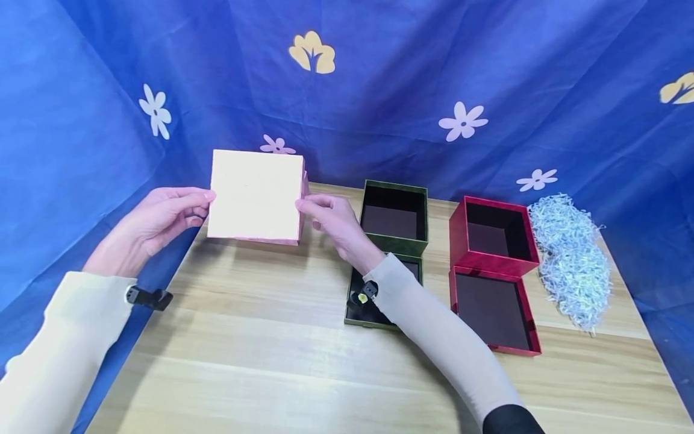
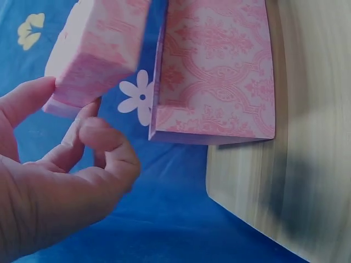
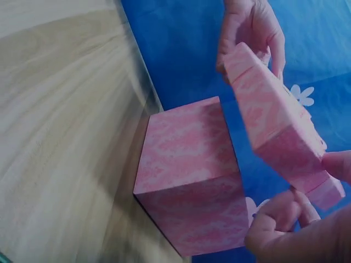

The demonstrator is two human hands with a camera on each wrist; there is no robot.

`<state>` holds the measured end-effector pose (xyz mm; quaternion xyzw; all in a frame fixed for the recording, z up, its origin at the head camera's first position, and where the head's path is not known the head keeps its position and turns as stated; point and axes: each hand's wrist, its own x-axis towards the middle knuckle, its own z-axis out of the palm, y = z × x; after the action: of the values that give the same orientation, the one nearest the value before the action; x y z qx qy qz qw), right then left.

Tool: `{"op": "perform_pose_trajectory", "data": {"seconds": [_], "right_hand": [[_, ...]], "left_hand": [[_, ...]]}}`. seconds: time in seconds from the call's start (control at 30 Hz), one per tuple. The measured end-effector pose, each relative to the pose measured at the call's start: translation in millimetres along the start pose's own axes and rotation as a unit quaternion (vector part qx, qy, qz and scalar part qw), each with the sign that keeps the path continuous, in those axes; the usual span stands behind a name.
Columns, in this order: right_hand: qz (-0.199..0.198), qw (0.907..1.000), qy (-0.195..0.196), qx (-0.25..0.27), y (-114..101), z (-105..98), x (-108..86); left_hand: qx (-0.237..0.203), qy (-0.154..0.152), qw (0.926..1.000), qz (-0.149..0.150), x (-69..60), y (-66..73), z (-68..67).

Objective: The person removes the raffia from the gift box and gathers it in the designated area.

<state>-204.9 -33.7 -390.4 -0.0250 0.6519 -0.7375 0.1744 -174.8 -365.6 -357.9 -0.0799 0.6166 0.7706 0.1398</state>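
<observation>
A pink patterned box lid [image 2: 109,66] is held up between both hands, its top washed out to white in the head view. My left hand [image 1: 162,217] pinches the lid's left edge between thumb and fingers. On the opposite edge, my right hand [image 1: 341,226] pinches it the same way. The lid is tilted, apart from the pink box [image 3: 186,148], which stands on the table edge close by. In the head view the lid hides most of that box. The left wrist view shows a patterned side of the box [image 2: 219,71].
Right of the hands stand a green box [image 1: 396,244] and, before it, its shallow green lid [image 1: 374,319], partly under my right forearm. Further right are a red box [image 1: 496,262], a red lid [image 1: 493,307] and pale blue shredded paper [image 1: 575,265]. A blue curtain [image 1: 379,90] hangs behind.
</observation>
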Motion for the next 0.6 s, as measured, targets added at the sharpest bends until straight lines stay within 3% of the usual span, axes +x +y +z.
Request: {"op": "perform_pose_trajectory", "data": {"seconds": [0.17, 0.3, 0.4, 0.47, 0.6], "right_hand": [[-0.023, 0.9996, -0.011, -0.016, -2, 1, -11.8], [-0.048, 0.9985, -0.022, -0.014, -1, 3, -22.3], [-0.059, 0.9978, -0.02, -0.023, 1, 5, -31.3], [-0.059, 0.9977, -0.022, -0.025, 4, 7, -36.4], [-0.052, 0.9978, -0.04, 0.004, 13, 9, -44.1]], "left_hand": [[-0.026, -0.027, 0.9993, 0.004, -15.4, 0.0, 2.1], [0.006, -0.041, 0.9989, 0.021, -25.8, -1.3, 3.4], [0.031, -0.069, 0.9965, 0.037, -32.7, -1.8, 0.6], [0.026, -0.1, 0.9936, 0.044, -36.9, -2.1, -3.1], [-0.038, -0.182, 0.9817, 0.041, -43.1, -3.6, -14.1]]}}
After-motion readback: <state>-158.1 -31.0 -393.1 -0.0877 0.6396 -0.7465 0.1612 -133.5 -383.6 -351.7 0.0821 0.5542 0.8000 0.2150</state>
